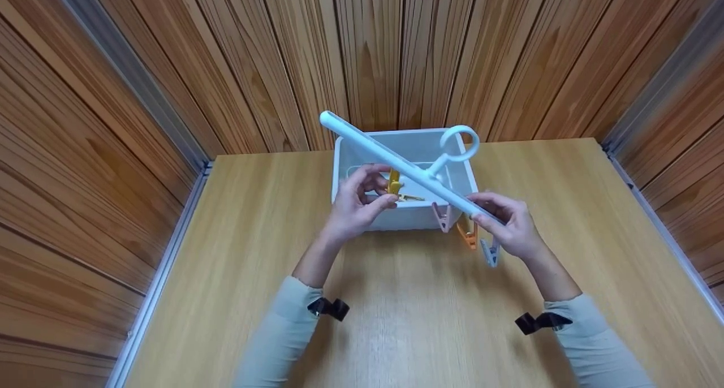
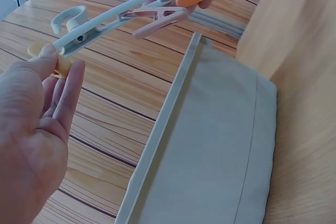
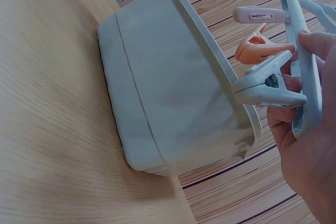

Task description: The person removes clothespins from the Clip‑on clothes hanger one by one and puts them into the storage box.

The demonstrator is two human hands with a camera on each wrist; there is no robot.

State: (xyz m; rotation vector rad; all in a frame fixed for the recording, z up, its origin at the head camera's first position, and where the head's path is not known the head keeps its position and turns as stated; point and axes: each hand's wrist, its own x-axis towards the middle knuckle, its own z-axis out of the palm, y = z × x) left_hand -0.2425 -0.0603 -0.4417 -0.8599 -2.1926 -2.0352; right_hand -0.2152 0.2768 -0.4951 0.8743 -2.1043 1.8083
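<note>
While the right hand (image 1: 513, 225) grips the pale blue hanger (image 1: 390, 158), the left hand (image 1: 355, 207) pinches a yellow clip (image 1: 394, 182).

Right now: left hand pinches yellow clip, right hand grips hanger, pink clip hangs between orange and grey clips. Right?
Order's wrong: the head view shows the orange clip between the pink clip and the grey clip. The left hand pinches the yellow clip; the right hand grips the hanger.

Pale bin (image 1: 404, 219) on wooden table (image 1: 254, 224)
</note>
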